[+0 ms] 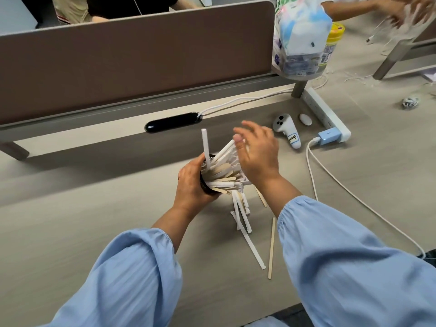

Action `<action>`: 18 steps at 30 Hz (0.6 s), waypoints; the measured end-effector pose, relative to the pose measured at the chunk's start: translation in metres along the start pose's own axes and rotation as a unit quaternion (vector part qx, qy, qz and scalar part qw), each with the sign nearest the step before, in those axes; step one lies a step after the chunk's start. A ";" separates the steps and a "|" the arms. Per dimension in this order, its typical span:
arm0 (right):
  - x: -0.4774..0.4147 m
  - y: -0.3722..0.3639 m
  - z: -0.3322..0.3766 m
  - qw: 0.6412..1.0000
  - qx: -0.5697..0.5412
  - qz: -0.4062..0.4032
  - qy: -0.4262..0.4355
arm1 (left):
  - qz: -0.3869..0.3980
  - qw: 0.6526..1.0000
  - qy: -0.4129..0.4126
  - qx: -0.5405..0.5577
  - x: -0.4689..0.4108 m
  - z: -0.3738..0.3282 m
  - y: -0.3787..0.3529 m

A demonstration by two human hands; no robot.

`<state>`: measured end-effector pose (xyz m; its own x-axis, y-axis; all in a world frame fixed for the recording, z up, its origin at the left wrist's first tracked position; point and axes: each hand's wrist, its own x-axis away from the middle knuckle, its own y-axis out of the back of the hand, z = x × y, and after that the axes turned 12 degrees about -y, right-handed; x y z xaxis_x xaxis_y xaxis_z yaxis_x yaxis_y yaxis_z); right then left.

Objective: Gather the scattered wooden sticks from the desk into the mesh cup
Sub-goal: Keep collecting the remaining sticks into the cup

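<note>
1. The black mesh cup is tipped over toward your right, mouth facing your right hand, stuffed with wooden sticks and paper-wrapped ones fanning out of it. One wrapped stick pokes up nearly vertical on the far side of the rim.
2. Your left hand is wrapped around the cup's body, clenched on it, thumb up by the rim.
3. Your right hand is open, fingers spread and a bit blurred, right at the tips of the fanned sticks. Looks like it's touching the top wrapped one but not gripping anything.
4. A loose pile of wrapped sticks lies on the desk just below the cup's mouth, between your two forearms. A bare stick lies alongside it on the right, and another short one sits close to your right wrist.
5. Room: lots of bare desk to your left and toward the near edge. To the right you've got a white cable, a labelled white controller and a power strip. The brown divider panel closes off the far side.
</note>
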<state>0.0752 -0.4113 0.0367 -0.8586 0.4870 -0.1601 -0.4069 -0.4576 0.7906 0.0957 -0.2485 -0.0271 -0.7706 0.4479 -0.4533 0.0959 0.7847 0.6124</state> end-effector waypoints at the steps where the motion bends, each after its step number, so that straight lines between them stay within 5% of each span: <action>1: -0.002 0.001 -0.001 0.999 -0.023 -0.016 -0.036 | 0.013 1.000 -0.011 -0.017 0.001 0.004 -0.001; 5: -0.013 0.000 -0.009 0.953 -0.179 0.174 -0.172 | 0.044 0.996 -0.052 -0.063 0.005 0.009 -0.004; 10: 0.003 -0.008 0.002 0.906 -0.257 0.303 -0.148 | 0.070 0.992 -0.056 -0.088 0.007 0.010 -0.006; 14: 0.004 -0.002 0.006 0.920 -0.289 0.219 -0.146 | 0.070 0.991 -0.054 -0.098 0.007 0.009 -0.002; 18: -0.002 0.002 0.004 0.946 -0.287 0.138 -0.054 | 0.083 0.985 -0.078 -0.126 0.008 0.011 0.001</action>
<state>0.0776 -0.4101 0.0413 -0.9322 0.3501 0.0917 -0.3017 -0.8918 0.3372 0.0968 -0.2396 -0.0371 -0.6487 0.6374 -0.4159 0.0376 0.5726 0.8190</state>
